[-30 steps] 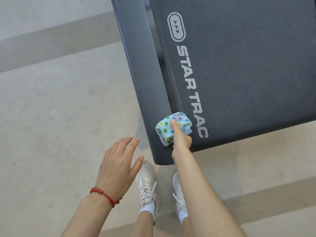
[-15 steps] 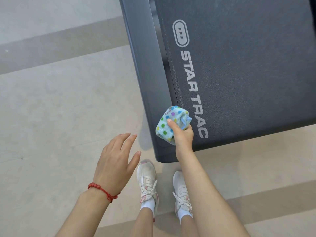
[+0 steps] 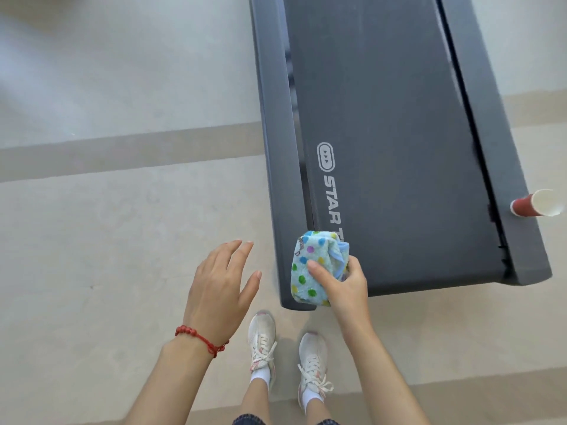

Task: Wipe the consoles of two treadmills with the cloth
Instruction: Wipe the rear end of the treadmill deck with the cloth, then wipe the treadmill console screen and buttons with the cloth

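Two hands show above the floor [image 3: 92,256]. Right hand [image 3: 345,285] grips the folded polka-dot cloth [image 3: 310,271] in curled fingers, over the rear left corner of the Star Trac treadmill deck [image 3: 399,148]. Left hand [image 3: 217,286] hovers empty, fingers spread. A red paper cup [image 3: 535,204] lies on the deck's right rail.

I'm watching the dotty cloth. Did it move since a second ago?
Yes. The cloth, gripped by the right hand, has slid back along the treadmill toward its near end: it now covers most of TRAC and overhangs the near edge.
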A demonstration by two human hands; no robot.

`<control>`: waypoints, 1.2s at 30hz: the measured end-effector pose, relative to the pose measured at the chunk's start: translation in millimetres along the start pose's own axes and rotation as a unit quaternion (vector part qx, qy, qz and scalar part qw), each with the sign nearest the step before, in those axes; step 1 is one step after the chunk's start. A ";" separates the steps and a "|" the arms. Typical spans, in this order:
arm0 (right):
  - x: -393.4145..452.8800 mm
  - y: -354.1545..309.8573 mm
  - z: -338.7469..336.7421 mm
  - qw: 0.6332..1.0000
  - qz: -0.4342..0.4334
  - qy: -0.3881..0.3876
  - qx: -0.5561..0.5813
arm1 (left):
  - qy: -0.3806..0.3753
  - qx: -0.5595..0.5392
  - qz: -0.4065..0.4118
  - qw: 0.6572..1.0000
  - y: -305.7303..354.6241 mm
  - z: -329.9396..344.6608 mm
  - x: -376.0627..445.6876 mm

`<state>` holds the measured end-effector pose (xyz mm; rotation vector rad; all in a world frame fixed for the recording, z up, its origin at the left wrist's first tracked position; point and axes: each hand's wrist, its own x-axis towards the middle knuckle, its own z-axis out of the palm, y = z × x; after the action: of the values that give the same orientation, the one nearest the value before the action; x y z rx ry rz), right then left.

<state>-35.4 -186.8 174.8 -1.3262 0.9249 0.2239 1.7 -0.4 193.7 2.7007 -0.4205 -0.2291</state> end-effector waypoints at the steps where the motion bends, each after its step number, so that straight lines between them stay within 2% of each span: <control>1: -13.3 -16.1 -1.8 1.000 -0.007 -0.009 0.001 | 0.011 -0.003 -0.001 1.000 7.6 -15.8 -1.4; 7: -81.6 -105.8 0.2 0.996 -0.064 -0.058 0.006 | 0.079 0.000 -0.002 0.997 41.7 -109.2 -14.6; 12: -118.1 -165.5 28.8 0.990 -0.086 -0.111 0.003 | 0.113 0.012 -0.012 0.993 39.4 -174.0 -15.4; 20: -141.1 -246.4 140.5 0.981 -0.091 -0.165 0.050 | 0.140 0.043 0.007 0.989 -37.5 -273.7 31.5; 27: -145.4 -305.3 248.6 0.980 -0.134 -0.141 0.034 | 0.180 0.094 0.029 0.979 -117.7 -360.0 75.1; 36: -117.8 -407.3 321.1 0.964 -0.223 -0.144 0.000 | 0.223 0.118 0.031 0.967 -155.1 -439.1 165.9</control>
<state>287.7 27.8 538.7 -1.4197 0.3667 0.0639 293.3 239.0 513.0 2.8463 -0.4145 0.4685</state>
